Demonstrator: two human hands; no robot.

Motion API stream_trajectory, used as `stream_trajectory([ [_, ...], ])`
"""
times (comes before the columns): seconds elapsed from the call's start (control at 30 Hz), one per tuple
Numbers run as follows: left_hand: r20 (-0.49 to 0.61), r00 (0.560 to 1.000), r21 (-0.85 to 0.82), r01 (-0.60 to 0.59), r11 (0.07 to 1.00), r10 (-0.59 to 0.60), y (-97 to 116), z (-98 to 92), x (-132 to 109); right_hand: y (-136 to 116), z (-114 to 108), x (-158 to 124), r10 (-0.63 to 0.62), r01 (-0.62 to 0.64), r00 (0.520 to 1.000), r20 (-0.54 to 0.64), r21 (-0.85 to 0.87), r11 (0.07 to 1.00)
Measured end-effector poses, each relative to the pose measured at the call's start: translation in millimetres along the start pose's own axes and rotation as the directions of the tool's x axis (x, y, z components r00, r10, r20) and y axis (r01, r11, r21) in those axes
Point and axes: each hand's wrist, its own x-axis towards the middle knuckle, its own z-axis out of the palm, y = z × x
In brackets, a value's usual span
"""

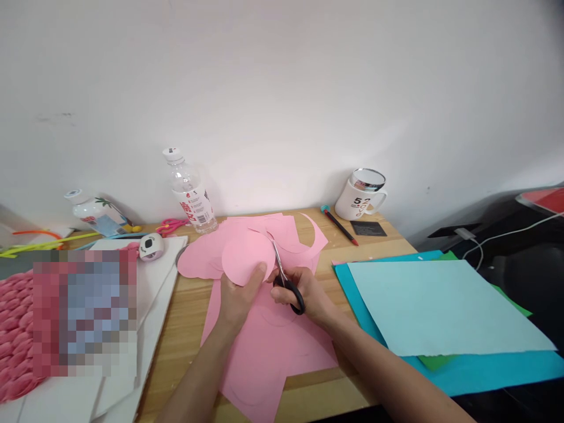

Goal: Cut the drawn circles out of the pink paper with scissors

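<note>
A round piece of pink paper (244,252) is pinched in my left hand (242,288), the thumb lying over its lower right edge. My right hand (304,291) grips black-handled scissors (288,286) with the metal blades pointing up and away. Those blades lie along the right edge of the pink circle; I cannot tell whether paper is between them. Beneath both hands, larger pink sheets (264,346) with faint curved outlines cover the table. A curved pink offcut (318,232) lies behind and right of the scissors.
A clear bottle (194,197), a white mug (359,200) and a black pencil (341,226) stand or lie along the wall. Blue and green sheets (440,305) overhang the table at right. White boards (154,299) and a pink braided item (17,335) are at left.
</note>
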Motion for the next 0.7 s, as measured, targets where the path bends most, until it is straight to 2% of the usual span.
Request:
stream_trajectory([
  [0.27,0.009,0.999,-0.005,-0.036,0.999,0.037,0.7,-0.6,-0.2,2.5,-0.4,0.8,0.006,-0.006,1.0,0.005,0.015,1.0],
  [0.5,-0.031,0.999,-0.045,-0.009,0.999,0.008,2.6,0.5,-0.7,0.6,1.5,-0.3,0.018,-0.018,1.0,0.02,0.015,1.0],
  [0.7,0.0,1.0,-0.023,0.009,1.0,-0.009,2.4,-1.7,-0.5,4.8,0.4,0.0,0.005,-0.005,1.0,0.022,0.01,1.0],
])
